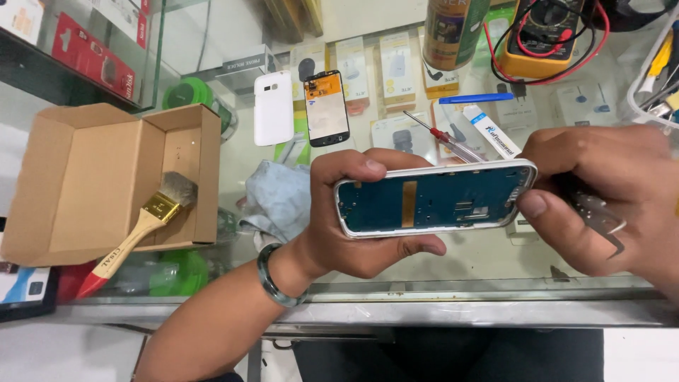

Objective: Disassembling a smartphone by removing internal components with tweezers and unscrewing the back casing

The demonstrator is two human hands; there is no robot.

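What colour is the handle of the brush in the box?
The brush has a pale wooden handle with a red tip and a gold band, seen in the head view.

Opened phone (433,197), white frame, teal board exposed, held level

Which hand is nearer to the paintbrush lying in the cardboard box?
Left. The left hand grips the opened phone just right of the cardboard box where the paintbrush lies. The right hand, pinching metal tweezers at the phone's far end, is farther away.
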